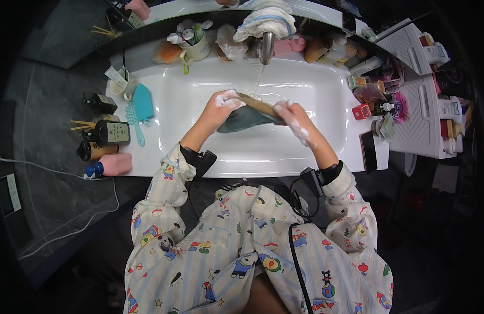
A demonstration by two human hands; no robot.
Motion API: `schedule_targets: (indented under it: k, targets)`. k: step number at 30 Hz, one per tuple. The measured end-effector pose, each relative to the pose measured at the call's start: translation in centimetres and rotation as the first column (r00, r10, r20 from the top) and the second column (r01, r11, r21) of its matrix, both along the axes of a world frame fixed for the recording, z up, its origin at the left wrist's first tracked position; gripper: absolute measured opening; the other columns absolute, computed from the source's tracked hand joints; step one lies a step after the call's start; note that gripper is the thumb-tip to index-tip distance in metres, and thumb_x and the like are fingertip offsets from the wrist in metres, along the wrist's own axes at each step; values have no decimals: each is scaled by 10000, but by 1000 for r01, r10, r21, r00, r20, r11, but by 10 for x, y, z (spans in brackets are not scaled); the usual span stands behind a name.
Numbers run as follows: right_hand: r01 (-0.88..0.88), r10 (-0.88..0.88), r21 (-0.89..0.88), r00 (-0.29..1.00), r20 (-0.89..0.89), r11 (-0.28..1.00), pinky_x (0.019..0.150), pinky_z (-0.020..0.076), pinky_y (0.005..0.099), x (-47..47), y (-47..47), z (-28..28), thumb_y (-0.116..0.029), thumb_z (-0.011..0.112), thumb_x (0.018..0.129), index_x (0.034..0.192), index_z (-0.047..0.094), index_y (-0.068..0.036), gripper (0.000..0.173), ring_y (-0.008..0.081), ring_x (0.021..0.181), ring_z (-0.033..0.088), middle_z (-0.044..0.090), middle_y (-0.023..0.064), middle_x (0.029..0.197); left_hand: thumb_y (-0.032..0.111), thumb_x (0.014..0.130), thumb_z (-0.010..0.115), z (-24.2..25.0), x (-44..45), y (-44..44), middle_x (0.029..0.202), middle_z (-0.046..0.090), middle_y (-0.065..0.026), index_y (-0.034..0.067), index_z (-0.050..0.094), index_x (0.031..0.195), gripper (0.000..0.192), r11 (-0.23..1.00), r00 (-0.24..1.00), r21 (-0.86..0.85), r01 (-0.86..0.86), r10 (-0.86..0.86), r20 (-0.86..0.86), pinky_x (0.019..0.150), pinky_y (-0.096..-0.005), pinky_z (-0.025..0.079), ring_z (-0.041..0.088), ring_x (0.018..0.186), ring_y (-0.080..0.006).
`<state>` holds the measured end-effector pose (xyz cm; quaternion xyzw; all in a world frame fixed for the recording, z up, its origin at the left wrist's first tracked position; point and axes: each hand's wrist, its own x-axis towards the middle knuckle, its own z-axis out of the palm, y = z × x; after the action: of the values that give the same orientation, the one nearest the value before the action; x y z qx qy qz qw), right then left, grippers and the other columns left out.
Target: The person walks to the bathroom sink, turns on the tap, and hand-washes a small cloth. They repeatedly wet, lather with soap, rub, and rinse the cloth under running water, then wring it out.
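A dark green cloth item (246,118) with a tan band along its upper edge is stretched between my two hands over a white sink basin (242,151). My left hand (223,105), with white foam on its back, grips the band's left end. The right end is held in my right hand (293,117), which has foam on the fingers and down to the wrist. Just beyond the cloth, a thin stream of water runs from the metal faucet (267,49) into the basin. A white towel with a blue stripe (265,24) is draped over the faucet's top.
A teal brush (139,131), a black pump bottle (112,133) and a pink bottle (116,164) stand or lie at left. On the right are a phone (368,152), a red box (361,112) and a white drawer unit (416,114). Behind the basin stands a cup of tubes (197,49).
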<state>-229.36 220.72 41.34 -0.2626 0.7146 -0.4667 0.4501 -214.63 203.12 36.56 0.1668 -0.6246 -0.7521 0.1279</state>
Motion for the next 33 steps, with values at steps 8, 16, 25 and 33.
schedule_targets:
  k: [8, 16, 25, 33]
  targets:
    - [-343, 330, 21, 880, -341, 939, 604, 453, 296, -13, -9, -36, -266, 693, 764, 921, 540, 10, 353, 163, 607, 514, 580, 68, 724, 94, 846, 560, 2, -6, -7, 816, 495, 30, 62, 502, 890, 79, 997, 993, 3, -81, 81, 80, 724, -193, 394, 471, 803, -58]
    - [161, -43, -269, 916, 398, 949, 629, 491, 216, -35, -1, -76, -236, 580, 868, 855, 519, -58, 188, 81, 705, 568, 553, 6, 787, 297, 718, 674, -1, 10, -41, 809, 625, -186, 80, 570, 1024, 389, 402, 724, -603, 690, -375, 579, 704, -384, 463, 588, 747, -340]
    - [-640, 855, 587, 477, -205, 497, 728, 452, 352, -49, -2, -39, -297, 690, 719, 970, 597, 39, 429, 276, 858, 584, 598, 193, 1012, 277, 832, 636, -3, 20, -52, 836, 607, -12, 13, 559, 1070, 364, 902, 828, -215, 375, -221, 516, 626, -310, 438, 546, 723, -139]
    - [-107, 97, -4, 883, 460, 994, 757, 433, 237, -37, 10, -93, -266, 586, 833, 1041, 579, -4, 335, 130, 844, 530, 589, 46, 910, 257, 908, 526, -18, 2, -36, 978, 581, -24, 1, 528, 1108, 325, 985, 918, -67, 160, -123, 377, 787, -231, 425, 514, 867, -95]
